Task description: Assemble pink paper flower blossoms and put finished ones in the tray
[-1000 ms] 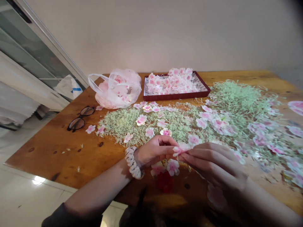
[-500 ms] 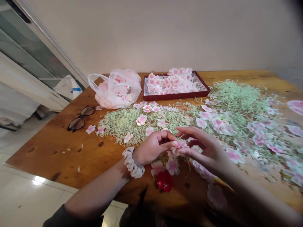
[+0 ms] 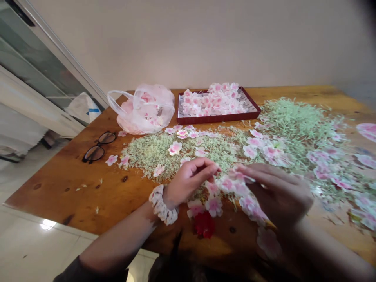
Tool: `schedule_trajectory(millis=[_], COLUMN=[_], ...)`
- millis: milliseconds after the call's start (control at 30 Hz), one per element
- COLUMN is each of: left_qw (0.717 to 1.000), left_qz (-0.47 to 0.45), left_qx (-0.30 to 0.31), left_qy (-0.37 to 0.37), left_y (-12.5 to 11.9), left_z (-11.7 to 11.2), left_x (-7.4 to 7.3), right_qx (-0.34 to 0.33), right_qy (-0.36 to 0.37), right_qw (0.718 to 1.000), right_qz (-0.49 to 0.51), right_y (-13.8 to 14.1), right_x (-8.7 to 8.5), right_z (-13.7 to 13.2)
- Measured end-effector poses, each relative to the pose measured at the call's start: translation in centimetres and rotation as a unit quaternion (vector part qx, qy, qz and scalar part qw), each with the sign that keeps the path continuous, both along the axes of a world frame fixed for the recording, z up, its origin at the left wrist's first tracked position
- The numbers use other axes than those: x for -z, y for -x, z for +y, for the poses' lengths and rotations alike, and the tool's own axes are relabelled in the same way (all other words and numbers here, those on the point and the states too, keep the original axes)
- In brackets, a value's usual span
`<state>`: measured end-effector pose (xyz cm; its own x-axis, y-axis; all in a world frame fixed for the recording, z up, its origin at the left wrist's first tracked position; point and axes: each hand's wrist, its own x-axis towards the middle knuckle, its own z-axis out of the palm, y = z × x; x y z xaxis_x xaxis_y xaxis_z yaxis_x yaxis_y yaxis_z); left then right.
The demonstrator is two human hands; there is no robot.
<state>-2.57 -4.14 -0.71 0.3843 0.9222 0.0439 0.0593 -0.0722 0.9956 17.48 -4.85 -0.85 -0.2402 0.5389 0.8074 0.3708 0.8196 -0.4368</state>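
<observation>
My left hand, with a white scrunchie at its wrist, hovers over the near edge of the green moss-like pile. Its thumb and forefinger are pinched together; whatever lies between them is too small to make out. To its right, a pale pink artificial flower is held at the fingertips of my right hand, partly hidden and blurred by motion. A small gap separates the two hands. Below them lie several loose pink-and-white flowers and one red flower.
At the back, a dark red tray holds many pink flowers, beside a translucent bag. Eyeglasses lie at the left. Green shredded strands and scattered flowers cover the right side of the wooden table.
Half a second ago both hands met at one pink flower. Now they have parted: my right hand has turned with the flower at its fingertips, while my left has stayed nearly in place.
</observation>
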Motion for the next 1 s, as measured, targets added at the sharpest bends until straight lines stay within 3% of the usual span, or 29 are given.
schedule_trajectory(millis=[67,167,233,300,400,467,567,667,833,1000], left_qw=[0.988,0.937,0.901,0.882,0.907,0.936,0.974,0.990,0.989,0.982], left_qz=[0.079,0.190,0.251,0.273,0.224,0.177,0.111,0.056,0.038,0.079], left_qx=[-0.023,0.020,0.057,0.069,0.027,-0.018,-0.063,-0.080,-0.096,-0.091], left_qy=[-0.133,-0.291,-0.349,-0.377,-0.357,-0.304,-0.185,-0.099,-0.104,-0.146], left_y=[0.3,0.3,0.0,-0.3,-0.3,-0.1,0.2,0.3,0.3,0.3], left_z=[0.1,0.1,0.1,0.1,0.3,0.4,0.5,0.5,0.2,0.2], left_x=[-0.1,0.3,0.9,1.3,1.4,1.2,0.8,0.7,0.5,0.3], right_qx=[0.053,0.069,0.076,0.091,0.083,0.026,-0.089,-0.165,-0.242,-0.257], right_qy=[0.008,0.050,0.075,0.084,0.111,0.162,0.254,0.317,0.338,0.329], right_qw=[0.998,0.989,0.983,0.979,0.983,0.984,0.962,0.933,0.909,0.902], right_qz=[0.042,0.117,0.151,0.160,0.117,0.072,0.042,0.035,-0.032,-0.107], right_y=[-0.3,-0.5,-0.6,-0.7,-1.1,-1.3,-1.6,-1.6,-1.2,-0.6], right_x=[-0.1,-0.1,0.0,0.1,0.1,0.0,0.0,-0.1,-1.0,-1.3], right_z=[0.2,0.5,0.6,0.7,1.1,1.4,1.8,1.9,1.7,1.5])
